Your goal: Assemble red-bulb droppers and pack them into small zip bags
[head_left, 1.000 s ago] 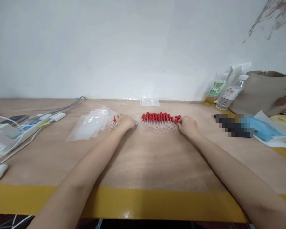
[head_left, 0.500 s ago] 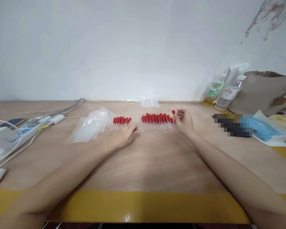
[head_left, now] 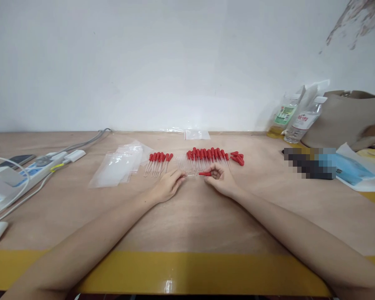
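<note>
Brown tabletop (head_left: pixel 190 225) below a pale wall (head_left: pixel 162 66). From left to right I see clear bags (head_left: pixel 114 164); a small group of red-topped droppers (head_left: pixel 158 158); my left hand (head_left: pixel 168 185), pinching a clear tube (head_left: pixel 191 175); a longer dropper row (head_left: pixel 208 154) behind; my right hand (head_left: pixel 221 181), pinching a red bulb (head_left: pixel 204 173) (facing the tube; contact unclear); loose red bulbs (head_left: pixel 237 159).

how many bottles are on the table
2: the green-labelled bottle at back right, and the red-lettered bottle right of it, beside the taupe bag. Others may be hidden behind.
</note>
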Demonstrator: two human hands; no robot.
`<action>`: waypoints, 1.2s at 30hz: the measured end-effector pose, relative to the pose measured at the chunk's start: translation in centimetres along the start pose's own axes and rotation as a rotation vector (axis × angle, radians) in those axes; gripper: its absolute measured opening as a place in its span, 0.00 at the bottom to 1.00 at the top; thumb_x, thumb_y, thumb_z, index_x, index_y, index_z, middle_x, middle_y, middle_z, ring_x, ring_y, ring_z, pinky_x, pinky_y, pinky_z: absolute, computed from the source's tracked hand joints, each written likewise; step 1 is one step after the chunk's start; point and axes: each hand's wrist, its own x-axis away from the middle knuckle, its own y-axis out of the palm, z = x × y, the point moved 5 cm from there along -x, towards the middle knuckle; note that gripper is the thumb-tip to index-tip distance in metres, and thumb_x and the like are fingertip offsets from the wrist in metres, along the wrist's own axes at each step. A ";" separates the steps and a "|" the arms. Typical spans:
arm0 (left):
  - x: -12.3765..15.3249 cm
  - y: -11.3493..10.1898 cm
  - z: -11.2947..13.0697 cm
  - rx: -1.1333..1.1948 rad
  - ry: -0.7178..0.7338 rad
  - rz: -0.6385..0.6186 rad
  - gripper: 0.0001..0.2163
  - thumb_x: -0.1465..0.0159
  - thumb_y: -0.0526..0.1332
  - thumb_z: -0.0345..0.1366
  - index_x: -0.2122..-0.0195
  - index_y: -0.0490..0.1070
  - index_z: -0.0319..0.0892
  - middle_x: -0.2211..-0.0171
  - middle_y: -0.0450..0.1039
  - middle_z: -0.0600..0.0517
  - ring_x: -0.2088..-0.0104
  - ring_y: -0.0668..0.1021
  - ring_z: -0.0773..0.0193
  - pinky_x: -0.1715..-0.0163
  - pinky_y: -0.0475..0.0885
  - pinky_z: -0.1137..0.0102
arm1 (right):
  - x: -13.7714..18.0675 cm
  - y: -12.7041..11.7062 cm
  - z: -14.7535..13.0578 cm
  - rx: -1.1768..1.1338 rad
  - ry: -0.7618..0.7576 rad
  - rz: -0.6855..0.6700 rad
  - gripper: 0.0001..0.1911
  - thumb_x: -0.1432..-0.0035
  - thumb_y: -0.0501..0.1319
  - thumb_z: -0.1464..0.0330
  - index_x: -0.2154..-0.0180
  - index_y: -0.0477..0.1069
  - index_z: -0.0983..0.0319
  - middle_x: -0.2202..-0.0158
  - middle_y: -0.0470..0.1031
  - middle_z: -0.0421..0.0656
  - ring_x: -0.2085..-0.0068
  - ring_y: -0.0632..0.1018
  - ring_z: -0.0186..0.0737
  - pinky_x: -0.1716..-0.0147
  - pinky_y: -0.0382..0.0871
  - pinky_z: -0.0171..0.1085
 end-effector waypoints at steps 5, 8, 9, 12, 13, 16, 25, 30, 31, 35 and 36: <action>0.1 0.1 -0.1 0.000 0.021 0.000 0.09 0.35 0.47 0.33 0.58 0.64 0.41 0.64 0.70 0.49 0.62 0.73 0.63 0.62 0.68 0.68 | 0.2 0.6 0.1 -0.014 -0.009 -0.041 0.11 0.56 0.64 0.64 0.73 0.65 0.62 0.73 0.73 0.42 0.71 0.75 0.35 0.71 0.70 0.36; 0.1 0.1 0.0 -0.004 0.028 0.005 0.09 0.35 0.48 0.32 0.58 0.65 0.41 0.63 0.71 0.49 0.62 0.73 0.64 0.61 0.68 0.69 | 0.3 0.9 -0.1 -0.004 -0.030 -0.090 0.12 0.54 0.63 0.65 0.67 0.68 0.62 0.69 0.74 0.43 0.67 0.76 0.36 0.65 0.71 0.39; 0.1 0.1 0.1 -0.005 0.033 0.004 0.09 0.35 0.48 0.32 0.58 0.65 0.41 0.63 0.71 0.49 0.61 0.73 0.64 0.61 0.68 0.69 | 0.3 1.0 -0.3 0.023 -0.055 -0.104 0.12 0.54 0.63 0.65 0.64 0.69 0.62 0.67 0.74 0.44 0.65 0.76 0.37 0.62 0.71 0.39; 0.1 0.2 0.2 -0.023 0.054 0.006 0.09 0.35 0.48 0.32 0.57 0.65 0.41 0.64 0.71 0.49 0.63 0.73 0.64 0.62 0.68 0.69 | 0.4 1.1 -1.0 0.158 -0.150 -0.118 0.10 0.50 0.61 0.66 0.64 0.72 0.61 0.65 0.73 0.44 0.63 0.75 0.37 0.60 0.70 0.39; 0.1 0.2 0.2 -0.032 0.063 0.007 0.09 0.35 0.48 0.32 0.57 0.65 0.41 0.64 0.71 0.49 0.63 0.73 0.64 0.63 0.68 0.70 | 0.5 1.2 -1.1 0.185 -0.168 -0.119 0.09 0.49 0.60 0.66 0.65 0.72 0.61 0.65 0.73 0.44 0.64 0.75 0.36 0.62 0.71 0.38; 0.0 0.4 0.2 -0.056 0.106 0.011 0.10 0.36 0.48 0.30 0.57 0.66 0.39 0.65 0.71 0.48 0.65 0.73 0.64 0.65 0.69 0.71 | 0.6 1.3 -1.2 0.190 -0.172 -0.128 0.09 0.47 0.57 0.65 0.66 0.72 0.62 0.69 0.72 0.43 0.68 0.75 0.35 0.67 0.72 0.37; 0.0 0.5 0.7 -0.081 0.212 0.030 0.13 0.37 0.47 0.27 0.57 0.68 0.39 0.66 0.72 0.47 0.64 0.74 0.64 0.66 0.70 0.71 | 1.1 1.7 -1.9 0.279 -0.229 -0.196 0.09 0.44 0.54 0.64 0.69 0.69 0.62 0.74 0.69 0.39 0.77 0.71 0.30 0.74 0.68 0.33; 0.0 0.4 1.1 -0.092 0.188 0.024 0.12 0.36 0.47 0.29 0.59 0.68 0.39 0.67 0.71 0.47 0.65 0.74 0.65 0.67 0.70 0.72 | 1.2 1.7 -2.9 0.490 -0.308 -0.154 0.07 0.45 0.56 0.65 0.69 0.70 0.60 0.73 0.71 0.40 0.72 0.72 0.33 0.69 0.66 0.34; 0.0 0.4 1.1 -0.095 0.183 0.030 0.12 0.36 0.47 0.29 0.59 0.68 0.39 0.67 0.71 0.47 0.66 0.74 0.65 0.67 0.70 0.72 | 1.2 1.8 -3.2 0.525 -0.318 -0.150 0.07 0.45 0.56 0.65 0.69 0.70 0.60 0.72 0.72 0.40 0.71 0.71 0.33 0.69 0.66 0.34; 0.0 0.6 1.2 -0.128 0.180 0.032 0.11 0.36 0.47 0.30 0.62 0.68 0.38 0.69 0.71 0.48 0.68 0.73 0.65 0.68 0.69 0.72 | 1.4 2.2 -3.9 0.593 -0.364 -0.174 0.07 0.44 0.55 0.66 0.69 0.69 0.61 0.72 0.71 0.41 0.71 0.71 0.34 0.70 0.65 0.34; 0.0 0.6 1.2 -0.140 0.178 0.029 0.11 0.36 0.47 0.30 0.63 0.68 0.38 0.70 0.70 0.48 0.69 0.73 0.65 0.69 0.69 0.72 | 1.4 2.3 -4.0 0.601 -0.377 -0.182 0.07 0.44 0.55 0.66 0.69 0.69 0.61 0.71 0.71 0.42 0.70 0.71 0.34 0.69 0.65 0.34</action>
